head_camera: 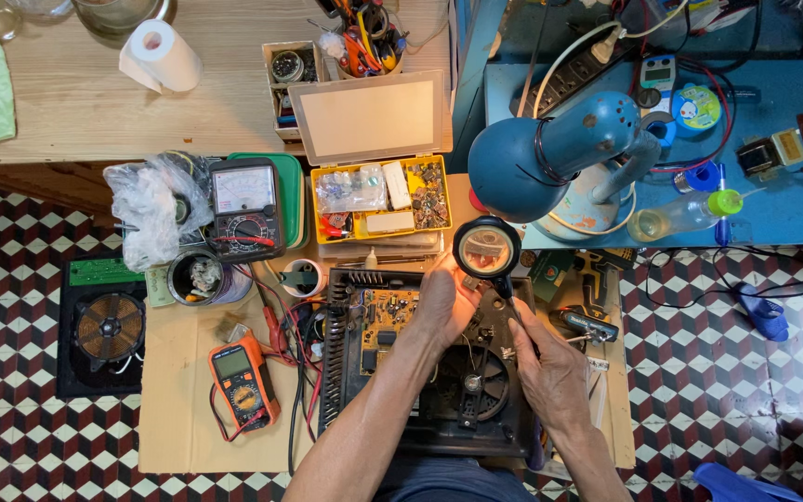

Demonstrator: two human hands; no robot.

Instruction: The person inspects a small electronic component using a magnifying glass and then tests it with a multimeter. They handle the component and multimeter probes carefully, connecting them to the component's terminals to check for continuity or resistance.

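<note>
Right hand (550, 367) gripping magnifying glass (486, 249) handle; left hand (445, 302) resting open, touching circuit board (388, 314) inside opened black appliance (420, 372); orange multimeter (243, 379) lying left of hands.

The left hand (443, 302) covers part of the circuit board (385, 316). The right hand (550, 372) hides the magnifier (486, 249) handle. Parts in the yellow box (383, 200) are too small to tell.
</note>
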